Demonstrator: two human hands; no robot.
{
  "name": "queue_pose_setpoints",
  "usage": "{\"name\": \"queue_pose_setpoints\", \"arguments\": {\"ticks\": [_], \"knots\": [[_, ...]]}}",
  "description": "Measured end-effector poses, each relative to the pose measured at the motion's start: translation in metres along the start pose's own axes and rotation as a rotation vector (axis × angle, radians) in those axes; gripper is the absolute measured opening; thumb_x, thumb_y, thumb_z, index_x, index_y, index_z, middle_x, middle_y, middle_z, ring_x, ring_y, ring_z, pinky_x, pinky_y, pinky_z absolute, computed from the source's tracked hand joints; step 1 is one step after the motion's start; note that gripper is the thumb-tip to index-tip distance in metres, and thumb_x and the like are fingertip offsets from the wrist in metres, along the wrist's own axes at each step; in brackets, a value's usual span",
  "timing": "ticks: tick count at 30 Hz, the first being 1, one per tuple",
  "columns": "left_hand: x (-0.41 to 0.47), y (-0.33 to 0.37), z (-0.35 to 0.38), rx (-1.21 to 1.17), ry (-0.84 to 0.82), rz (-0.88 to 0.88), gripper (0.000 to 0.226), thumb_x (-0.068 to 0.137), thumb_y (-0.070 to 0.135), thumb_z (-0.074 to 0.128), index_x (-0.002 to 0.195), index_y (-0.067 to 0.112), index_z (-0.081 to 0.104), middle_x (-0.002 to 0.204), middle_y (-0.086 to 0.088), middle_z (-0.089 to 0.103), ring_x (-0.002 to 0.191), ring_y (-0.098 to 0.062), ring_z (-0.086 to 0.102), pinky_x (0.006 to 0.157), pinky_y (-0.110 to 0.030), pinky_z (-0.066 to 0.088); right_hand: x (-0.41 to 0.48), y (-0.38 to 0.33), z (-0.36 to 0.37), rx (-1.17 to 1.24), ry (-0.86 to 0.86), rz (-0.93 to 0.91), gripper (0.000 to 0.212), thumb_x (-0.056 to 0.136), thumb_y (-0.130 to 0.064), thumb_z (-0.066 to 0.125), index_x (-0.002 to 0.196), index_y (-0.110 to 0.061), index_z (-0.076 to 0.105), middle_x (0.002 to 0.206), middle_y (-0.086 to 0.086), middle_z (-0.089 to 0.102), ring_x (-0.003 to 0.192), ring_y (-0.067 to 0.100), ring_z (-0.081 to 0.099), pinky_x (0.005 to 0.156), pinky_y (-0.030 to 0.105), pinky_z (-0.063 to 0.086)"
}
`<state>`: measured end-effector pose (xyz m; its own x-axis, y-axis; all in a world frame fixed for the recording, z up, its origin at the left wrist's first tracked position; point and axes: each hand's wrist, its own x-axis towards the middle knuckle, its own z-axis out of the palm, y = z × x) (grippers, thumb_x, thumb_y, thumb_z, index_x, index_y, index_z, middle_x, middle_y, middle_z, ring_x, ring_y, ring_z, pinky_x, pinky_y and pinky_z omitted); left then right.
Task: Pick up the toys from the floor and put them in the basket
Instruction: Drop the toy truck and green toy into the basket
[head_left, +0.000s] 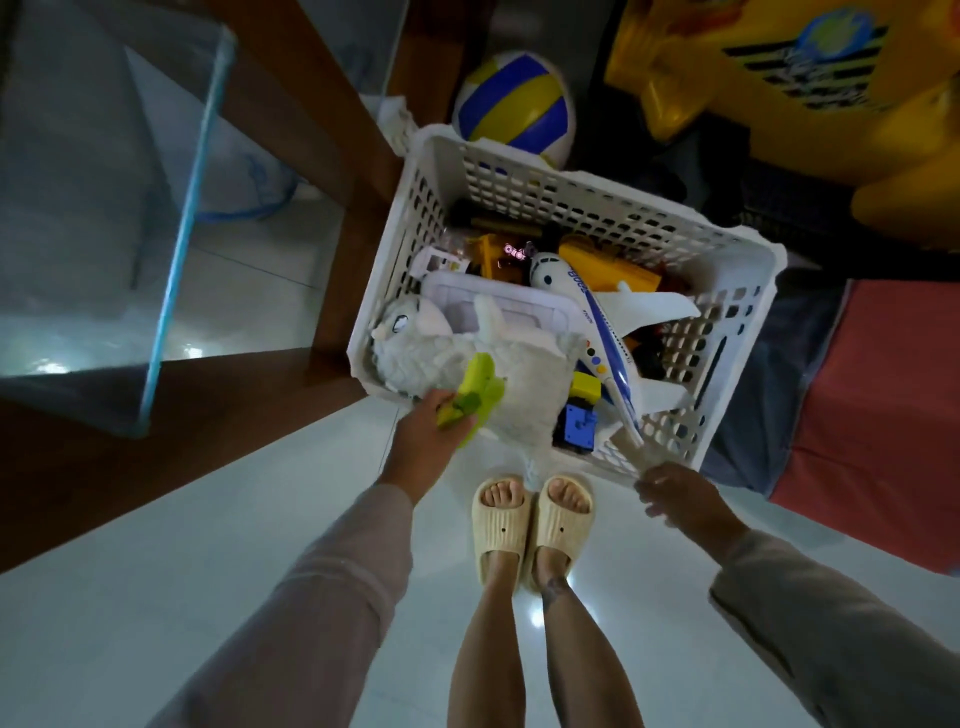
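Observation:
A white perforated basket (597, 200) stands on the floor in front of my feet, filled with toys. A white plush animal (467, 358) lies over its near-left rim. A white and blue toy airplane (602, 317) and a blue and yellow block vehicle (579, 415) lie inside, with yellow toy pieces further back. My left hand (428, 441) is at the near-left rim, shut on a yellow-green toy (478, 392) held over the plush. My right hand (675, 493) hovers at the near-right corner, fingers loosely curled, holding nothing.
A blue, yellow and white ball (514, 101) sits behind the basket. A big yellow inflatable toy (779, 78) fills the far right. A dark wooden table frame (291, 130) and a glass tank (104, 208) are on the left, red fabric (883, 415) on the right.

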<state>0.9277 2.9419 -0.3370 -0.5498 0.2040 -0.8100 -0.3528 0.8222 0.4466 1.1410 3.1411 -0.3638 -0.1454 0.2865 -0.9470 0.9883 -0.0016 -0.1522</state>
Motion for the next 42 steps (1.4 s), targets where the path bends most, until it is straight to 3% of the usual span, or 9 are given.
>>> {"name": "queue_pose_setpoints", "arguments": {"ticks": [2,5,10,17,21,27,31,36,42], "knots": [[0.022,0.017,-0.006,0.091,0.014,0.128,0.022,0.083,0.018,0.064,0.103,0.013,0.059,0.085,0.000,0.062,0.087,-0.022,0.059,0.062,-0.015,0.041,-0.007,0.020,-0.006,-0.004,-0.011,0.031,0.019,0.090,-0.022,0.059,0.102,-0.007,0.061,0.100,0.019,0.069,0.083,0.027,0.065,0.074,0.030,0.047],[0.054,0.042,-0.013,0.410,0.027,0.286,0.038,0.082,0.020,0.065,0.117,0.011,0.056,0.109,-0.013,0.067,0.104,-0.031,0.061,0.081,-0.030,0.048,-0.016,0.043,-0.003,0.029,-0.032,0.095,0.013,0.088,-0.021,0.059,0.097,-0.011,0.062,0.094,0.014,0.069,0.081,0.025,0.067,0.073,0.030,0.048],[0.068,0.053,-0.005,0.813,-0.252,0.478,0.037,0.081,0.024,0.065,0.118,0.023,0.061,0.121,-0.007,0.065,0.116,-0.030,0.056,0.099,-0.041,0.042,-0.028,0.065,0.024,0.001,-0.108,0.182,0.014,0.086,-0.019,0.058,0.096,-0.010,0.062,0.086,0.008,0.067,0.072,0.019,0.063,0.071,0.027,0.046],[0.065,0.033,0.011,1.156,-0.168,0.519,0.058,0.083,0.025,0.054,0.139,0.019,0.040,0.155,-0.003,0.023,0.142,-0.030,0.023,0.114,-0.058,0.020,-0.031,0.027,0.052,0.010,-0.143,0.065,0.008,0.085,-0.021,0.057,0.089,-0.015,0.060,0.081,0.003,0.065,0.070,0.014,0.062,0.078,0.028,0.050],[0.063,0.035,0.013,1.235,-0.137,0.608,0.066,0.075,0.013,0.059,0.137,0.016,0.036,0.142,-0.008,0.036,0.133,-0.032,0.035,0.108,-0.064,0.026,-0.027,0.001,0.050,0.076,-0.144,-0.002,0.006,0.084,-0.021,0.058,0.078,-0.021,0.058,0.078,0.005,0.067,0.073,0.016,0.064,0.085,0.035,0.052],[0.083,0.049,0.007,1.020,0.045,0.617,0.045,0.081,0.009,0.054,0.126,0.010,0.045,0.123,-0.013,0.057,0.117,-0.032,0.050,0.104,-0.046,0.037,-0.017,-0.003,0.036,0.092,-0.139,-0.012,0.010,0.087,-0.020,0.055,0.077,-0.018,0.058,0.078,0.004,0.067,0.074,0.015,0.063,0.086,0.035,0.051],[0.115,0.070,0.003,0.949,0.146,0.529,0.051,0.082,0.007,0.057,0.132,0.015,0.048,0.139,-0.010,0.045,0.131,-0.032,0.038,0.110,-0.049,0.033,-0.006,0.013,0.030,0.083,-0.125,0.016,0.008,0.088,-0.019,0.056,0.082,-0.017,0.060,0.075,0.000,0.066,0.070,0.011,0.063,0.085,0.033,0.051],[0.147,0.075,0.024,1.117,0.217,0.349,0.044,0.088,0.006,0.049,0.131,0.013,0.049,0.141,-0.014,0.042,0.130,-0.039,0.039,0.097,-0.053,0.042,0.012,0.037,0.035,0.039,-0.072,0.050,0.010,0.085,-0.018,0.058,0.086,-0.010,0.065,0.082,0.005,0.069,0.073,0.019,0.067,0.084,0.033,0.051],[0.161,0.047,0.036,1.127,-0.017,0.264,0.049,0.096,0.015,0.030,0.145,0.009,0.031,0.155,-0.013,0.026,0.138,-0.036,0.033,0.111,-0.048,0.030,0.025,0.053,0.038,0.040,-0.076,0.093,0.009,0.085,-0.019,0.059,0.088,-0.012,0.064,0.082,0.006,0.069,0.070,0.018,0.065,0.071,0.028,0.046]]}}
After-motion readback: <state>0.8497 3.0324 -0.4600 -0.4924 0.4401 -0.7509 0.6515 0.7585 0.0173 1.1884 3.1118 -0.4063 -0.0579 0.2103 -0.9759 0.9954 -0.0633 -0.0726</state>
